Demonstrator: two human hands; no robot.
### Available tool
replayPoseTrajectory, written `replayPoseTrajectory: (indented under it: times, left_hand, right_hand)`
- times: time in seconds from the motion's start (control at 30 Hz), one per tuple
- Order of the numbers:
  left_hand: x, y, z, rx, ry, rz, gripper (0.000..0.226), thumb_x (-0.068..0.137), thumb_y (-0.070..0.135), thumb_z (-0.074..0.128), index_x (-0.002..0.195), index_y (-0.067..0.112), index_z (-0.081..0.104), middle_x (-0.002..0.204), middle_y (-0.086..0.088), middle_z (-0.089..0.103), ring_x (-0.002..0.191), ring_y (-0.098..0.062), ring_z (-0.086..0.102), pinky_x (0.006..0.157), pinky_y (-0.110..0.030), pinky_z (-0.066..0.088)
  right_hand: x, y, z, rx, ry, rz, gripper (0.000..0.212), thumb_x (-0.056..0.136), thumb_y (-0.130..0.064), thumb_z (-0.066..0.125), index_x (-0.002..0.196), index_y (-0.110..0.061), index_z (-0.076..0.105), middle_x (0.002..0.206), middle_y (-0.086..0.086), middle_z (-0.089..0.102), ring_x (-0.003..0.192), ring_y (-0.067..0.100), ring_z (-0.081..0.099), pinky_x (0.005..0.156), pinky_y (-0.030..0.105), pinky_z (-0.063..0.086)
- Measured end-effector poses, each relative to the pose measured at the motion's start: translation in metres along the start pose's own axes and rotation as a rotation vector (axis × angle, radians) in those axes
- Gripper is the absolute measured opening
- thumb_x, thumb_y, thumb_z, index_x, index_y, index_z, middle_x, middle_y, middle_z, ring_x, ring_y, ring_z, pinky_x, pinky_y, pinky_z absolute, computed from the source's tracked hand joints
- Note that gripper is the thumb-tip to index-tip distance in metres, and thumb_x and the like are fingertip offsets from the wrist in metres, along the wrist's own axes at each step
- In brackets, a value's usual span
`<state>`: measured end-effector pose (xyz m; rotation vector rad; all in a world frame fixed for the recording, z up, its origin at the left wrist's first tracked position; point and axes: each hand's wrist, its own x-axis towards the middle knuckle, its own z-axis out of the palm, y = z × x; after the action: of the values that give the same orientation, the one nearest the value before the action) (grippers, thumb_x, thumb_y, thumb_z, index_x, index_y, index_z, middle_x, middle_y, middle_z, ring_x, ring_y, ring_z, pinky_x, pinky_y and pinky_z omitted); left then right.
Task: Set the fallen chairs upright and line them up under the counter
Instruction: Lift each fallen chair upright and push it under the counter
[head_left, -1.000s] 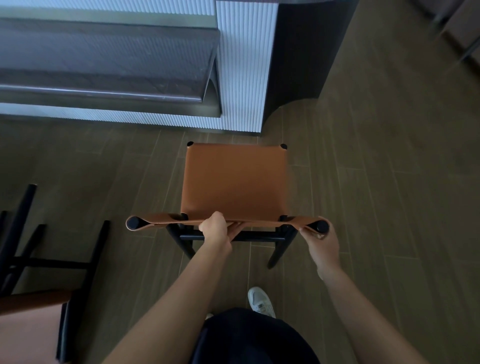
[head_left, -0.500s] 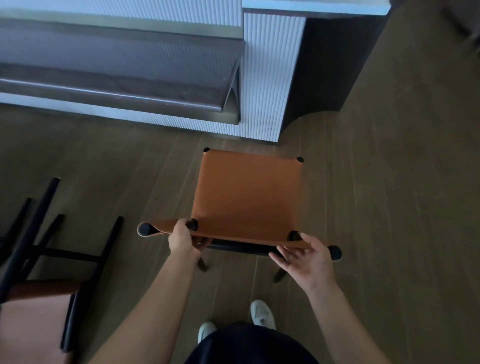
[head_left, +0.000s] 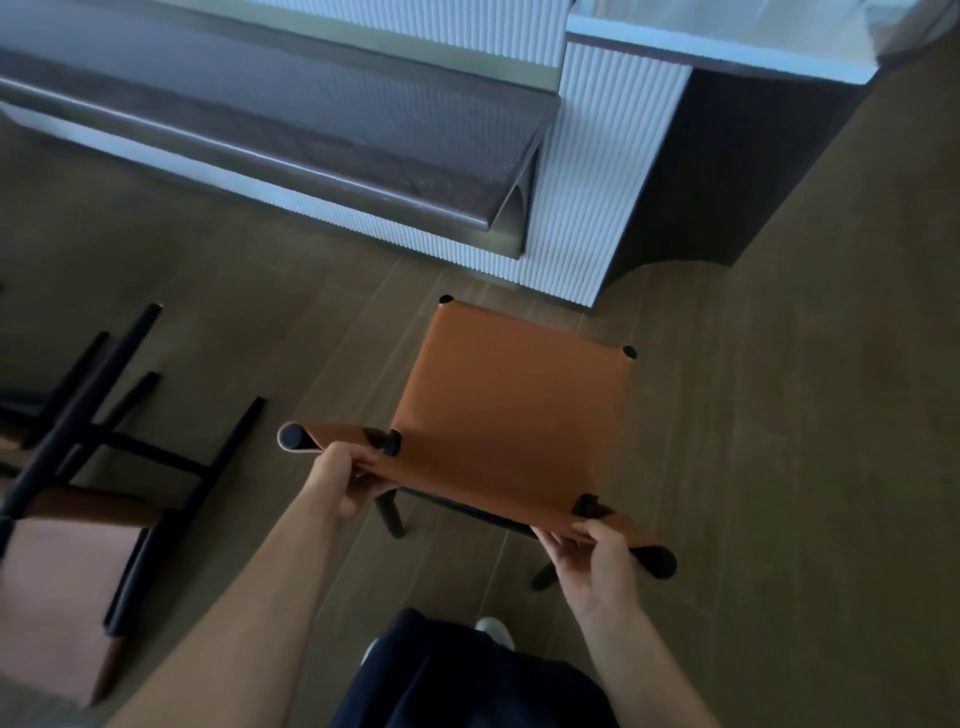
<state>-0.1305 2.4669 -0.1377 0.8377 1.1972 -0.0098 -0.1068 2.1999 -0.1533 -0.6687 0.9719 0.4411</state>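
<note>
Upright chair (head_left: 514, 410) (tan leather seat, black frame) stood on the floor (head_left: 779, 467), just in front of the fluted white panel (head_left: 587, 182) at the end of the worktop (head_left: 291, 119). The seat was skewed to the worktop edge and off to the side of the overhang, not under it. Couldn't tell whether all four feet were down or the chair was slightly lifted. Step in hand, my read: this one was righted and positioning was under way. Next move calls for swinging it square to the worktop, shifting it along toward the overhang, then pushing it in so the seat tucks under. Keep an eye on the front legs against the panel. Left hand (head_left: 340, 480) was clamped on the top edge of the backrest near its left end, fingers curled round the leather. Right hand (head_left: 597, 564) gripped the same edge just inside the right post. Neither hand held anything else. Fallen chair (head_left: 93, 457) lay on the floor well to the left, legs pointing toward the worktop, clear of both hands. By my judgement it needs righting after this one is placed. A white shoe (head_left: 496, 631) showed just behind the upright chair.
</note>
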Motion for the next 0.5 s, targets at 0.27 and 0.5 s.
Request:
replayPoseTrajectory:
  times: [0.27,0.5]
  left_hand:
    - [0.007,0.009,0.001,-0.053,-0.051,0.088,0.033,0.080,-0.019,0.040,0.109,-0.004,0.049,0.084,-0.021,0.059,0.067,-0.032,0.064,0.050,-0.037,0.056]
    - [0.013,0.056,0.032,-0.037,-0.217,0.120,0.027,0.084,-0.018,0.041,0.108,-0.011,0.050,0.097,-0.034,0.055,0.087,-0.044,0.063,0.059,-0.052,0.058]
  right_hand:
    - [-0.002,-0.017,0.029,-0.046,0.114,0.011,0.038,0.090,0.007,0.044,0.127,0.003,0.051,0.121,0.025,0.057,0.105,0.041,0.059,0.079,0.048,0.052]
    - [-0.001,-0.047,0.076,0.002,0.080,-0.099,0.018,0.090,0.009,0.039,0.084,-0.006,0.046,0.093,0.022,0.053,0.088,0.044,0.059,0.086,0.056,0.052]
